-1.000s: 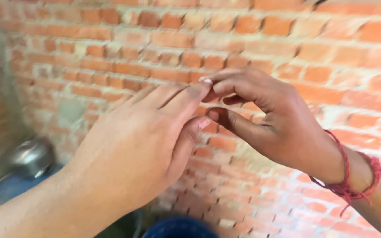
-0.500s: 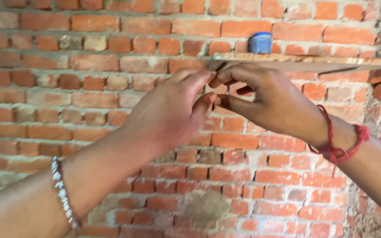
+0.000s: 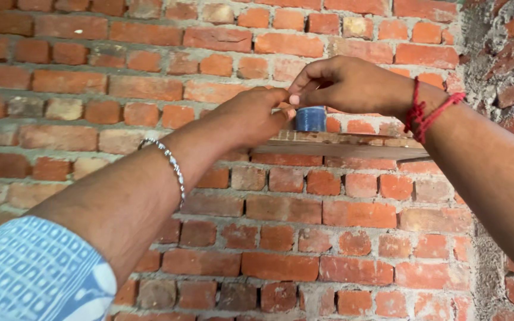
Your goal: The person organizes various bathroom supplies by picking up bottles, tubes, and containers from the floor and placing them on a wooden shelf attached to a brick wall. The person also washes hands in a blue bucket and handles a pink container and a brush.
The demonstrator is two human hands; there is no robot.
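Two bare hands meet in front of a red brick wall (image 3: 90, 89), raised to the level of a narrow wooden shelf (image 3: 352, 147) fixed across the bricks. The left hand (image 3: 251, 116) reaches up from the lower left, its fingertips pinched together and touching those of the right hand (image 3: 343, 83), which comes in from the right with its fingers curled down. Whatever sits between the fingertips is too small to make out, so I cannot tell whether either grip is clamped on anything or simply pressed together. A small blue round container (image 3: 310, 119) stands upright on the shelf, just behind and below the meeting fingertips, partly covered by them. The left wrist carries a silver bracelet (image 3: 171, 161), and a blue and white patterned sleeve (image 3: 31, 273) shows at the lower left corner. A red thread band (image 3: 426, 110) wraps the right wrist. Rough mortar (image 3: 483, 35) runs up the wall at the far right.
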